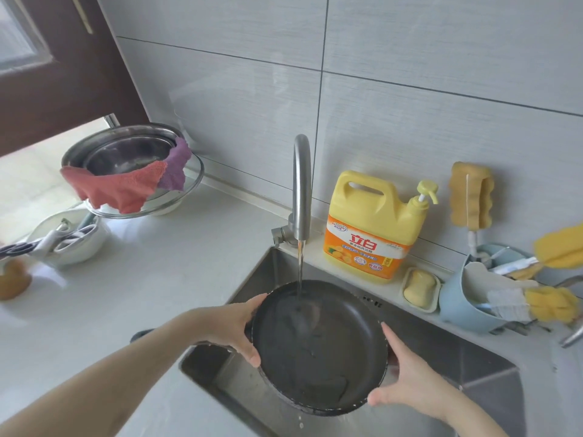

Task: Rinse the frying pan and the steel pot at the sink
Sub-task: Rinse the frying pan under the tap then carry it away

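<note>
Two steel bowls (pixel 126 152), nested and draped with cloths (pixel 126 187), sit far left on the table (pixel 157 279). Over the sink (pixel 473 357), the left hand (pixel 233 329) and right hand (pixel 407 380) grip the frying pan (pixel 318 348) by opposite rims, fingers curled on it, under the tap (pixel 301 190) stream. Right: detergent jug (pixel 375 228).

A single wide-angle head-worn camera looks forward and steeply down from close above a steel sink (pixel 492 367), facing the grey tiled wall (pixel 410 89) behind it. The faucet (pixel 301 184) stands near frame centre; white countertop (pixel 142 279) spreads left, its edges bowed by the lens. Both forearms enter from the bottom edge.
</note>
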`<control>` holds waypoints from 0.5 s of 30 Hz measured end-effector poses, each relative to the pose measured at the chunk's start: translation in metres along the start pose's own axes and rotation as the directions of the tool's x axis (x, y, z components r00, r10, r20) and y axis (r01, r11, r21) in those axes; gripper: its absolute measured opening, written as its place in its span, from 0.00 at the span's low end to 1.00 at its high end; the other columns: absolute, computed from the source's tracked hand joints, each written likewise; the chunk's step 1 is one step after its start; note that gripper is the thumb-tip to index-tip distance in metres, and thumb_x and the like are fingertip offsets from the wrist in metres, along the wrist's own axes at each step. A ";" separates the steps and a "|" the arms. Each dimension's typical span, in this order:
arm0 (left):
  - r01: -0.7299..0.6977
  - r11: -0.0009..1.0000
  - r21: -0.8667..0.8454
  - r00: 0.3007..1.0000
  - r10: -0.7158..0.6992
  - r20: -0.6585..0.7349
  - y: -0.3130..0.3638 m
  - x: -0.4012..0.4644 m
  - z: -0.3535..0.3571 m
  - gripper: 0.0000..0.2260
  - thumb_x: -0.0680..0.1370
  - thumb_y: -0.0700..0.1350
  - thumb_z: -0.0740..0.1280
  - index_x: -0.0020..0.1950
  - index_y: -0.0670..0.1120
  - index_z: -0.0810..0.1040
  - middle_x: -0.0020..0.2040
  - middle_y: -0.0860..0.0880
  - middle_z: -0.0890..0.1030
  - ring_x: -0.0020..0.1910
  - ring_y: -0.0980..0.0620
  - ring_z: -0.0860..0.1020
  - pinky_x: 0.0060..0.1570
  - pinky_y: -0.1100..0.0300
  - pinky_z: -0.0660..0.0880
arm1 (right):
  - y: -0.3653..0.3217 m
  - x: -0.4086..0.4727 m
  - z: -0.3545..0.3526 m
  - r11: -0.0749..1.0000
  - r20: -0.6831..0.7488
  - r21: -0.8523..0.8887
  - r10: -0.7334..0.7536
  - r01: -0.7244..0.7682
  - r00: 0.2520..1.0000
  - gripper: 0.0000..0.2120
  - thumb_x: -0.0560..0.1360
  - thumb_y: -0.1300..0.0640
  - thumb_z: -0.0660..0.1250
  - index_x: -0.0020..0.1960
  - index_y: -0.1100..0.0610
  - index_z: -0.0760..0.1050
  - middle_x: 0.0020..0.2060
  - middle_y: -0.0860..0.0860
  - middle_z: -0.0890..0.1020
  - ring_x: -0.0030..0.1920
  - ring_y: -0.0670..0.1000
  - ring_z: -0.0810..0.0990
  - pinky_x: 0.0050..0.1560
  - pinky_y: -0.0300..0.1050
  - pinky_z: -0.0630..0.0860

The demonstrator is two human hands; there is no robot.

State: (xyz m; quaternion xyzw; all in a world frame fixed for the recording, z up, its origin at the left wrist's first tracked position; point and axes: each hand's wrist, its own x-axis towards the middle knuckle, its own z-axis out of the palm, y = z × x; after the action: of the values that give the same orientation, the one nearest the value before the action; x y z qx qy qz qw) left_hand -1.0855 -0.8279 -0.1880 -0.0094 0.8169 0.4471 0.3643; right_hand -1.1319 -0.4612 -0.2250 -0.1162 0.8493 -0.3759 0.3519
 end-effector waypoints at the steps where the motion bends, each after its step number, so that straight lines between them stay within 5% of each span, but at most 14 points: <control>1: 0.040 0.999 -0.006 0.998 -0.040 0.043 0.002 -0.004 -0.008 0.49 0.65 0.42 0.80 0.74 0.66 0.53 0.62 0.52 0.79 0.43 0.58 0.79 0.44 0.62 0.76 | -0.003 0.001 0.006 1.000 0.046 0.029 0.003 -0.005 0.999 0.68 0.51 0.44 0.83 0.78 0.39 0.41 0.72 0.38 0.66 0.69 0.38 0.67 0.72 0.44 0.64; 4: 0.115 0.988 0.108 0.991 -0.122 0.061 0.007 -0.013 -0.027 0.49 0.60 0.49 0.83 0.70 0.70 0.55 0.61 0.39 0.79 0.43 0.47 0.77 0.41 0.50 0.78 | -0.011 0.003 0.029 0.986 0.116 0.161 -0.060 0.041 0.991 0.59 0.58 0.57 0.83 0.74 0.34 0.48 0.64 0.35 0.75 0.60 0.34 0.75 0.58 0.32 0.74; 6: 0.139 0.957 0.254 0.989 -0.145 0.006 0.018 -0.018 -0.035 0.52 0.57 0.55 0.84 0.70 0.69 0.54 0.59 0.48 0.80 0.52 0.46 0.80 0.50 0.49 0.80 | -0.015 0.004 0.048 0.966 0.077 0.252 -0.079 0.057 0.994 0.58 0.60 0.68 0.80 0.73 0.36 0.50 0.62 0.37 0.74 0.56 0.35 0.77 0.48 0.27 0.74; 9: 0.153 0.830 0.536 0.981 -0.063 -0.183 0.040 -0.027 -0.038 0.53 0.60 0.55 0.81 0.72 0.65 0.46 0.46 0.59 0.79 0.50 0.51 0.75 0.44 0.61 0.71 | -0.010 0.012 0.071 0.945 -0.039 0.318 -0.059 0.068 0.998 0.64 0.57 0.67 0.83 0.74 0.37 0.44 0.63 0.37 0.70 0.55 0.38 0.76 0.44 0.25 0.74; 12: 0.157 0.680 0.717 0.930 0.142 -0.339 0.049 -0.033 -0.030 0.57 0.63 0.60 0.77 0.73 0.63 0.34 0.39 0.59 0.76 0.51 0.47 0.73 0.51 0.57 0.67 | -0.014 0.012 0.073 0.944 -0.186 0.309 -0.061 0.118 0.981 0.68 0.54 0.59 0.85 0.73 0.33 0.40 0.70 0.42 0.66 0.61 0.38 0.73 0.55 0.28 0.72; 15: 0.081 0.691 0.719 0.871 0.301 -0.388 0.044 -0.032 -0.021 0.57 0.65 0.61 0.75 0.75 0.59 0.32 0.42 0.61 0.75 0.52 0.50 0.77 0.67 0.56 0.62 | -0.026 0.010 0.051 0.960 -0.334 0.184 -0.140 0.210 0.932 0.70 0.53 0.53 0.86 0.76 0.35 0.39 0.74 0.36 0.57 0.70 0.41 0.66 0.71 0.45 0.65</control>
State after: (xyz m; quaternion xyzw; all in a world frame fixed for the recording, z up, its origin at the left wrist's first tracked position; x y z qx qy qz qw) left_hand -1.0899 -0.8269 -0.1296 0.0737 0.9875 0.0990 0.0977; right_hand -1.1061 -0.5122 -0.2359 -0.0908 0.8349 -0.5101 0.1860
